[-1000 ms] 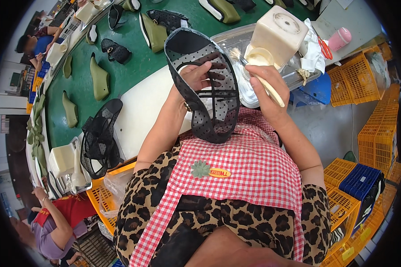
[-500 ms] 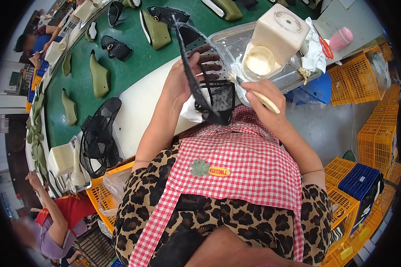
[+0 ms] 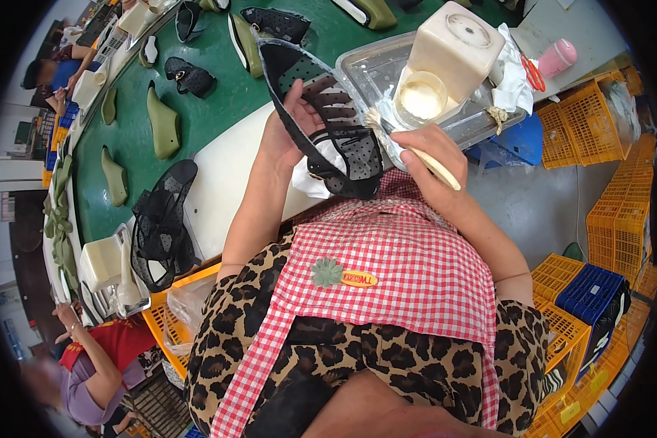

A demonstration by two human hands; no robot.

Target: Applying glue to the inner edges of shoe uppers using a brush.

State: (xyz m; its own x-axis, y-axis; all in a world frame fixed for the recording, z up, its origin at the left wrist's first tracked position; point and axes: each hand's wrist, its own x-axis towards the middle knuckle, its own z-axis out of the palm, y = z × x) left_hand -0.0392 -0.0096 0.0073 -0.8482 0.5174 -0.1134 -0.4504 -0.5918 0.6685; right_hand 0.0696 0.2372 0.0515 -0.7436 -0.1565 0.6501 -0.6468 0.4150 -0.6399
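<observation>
Where the black dotted-mesh shoe upper (image 3: pixel 358 152) is: up by the table edge, right in front of the red-and-white checked apron (image 3: pixel 387 270)
Left hand (image 3: pixel 281 139): grasping that upper pretty loosely, fingers fanned out behind the see-through mesh
Right hand (image 3: pixel 444 150): closed around a pale-handled brush (image 3: pixel 436 168), bristles right by the upper's edge; can't tell if they touch
Glue-looking stuff: whitish, in a round translucent cup (image 3: pixel 425 80) beside a cream boxy plastic container (image 3: pixel 460 47), both on a clear plastic tray (image 3: pixel 361 69)
Green tabletop (image 3: pixel 219 120): olive shoe lasts (image 3: pixel 164 124) scattered around
</observation>
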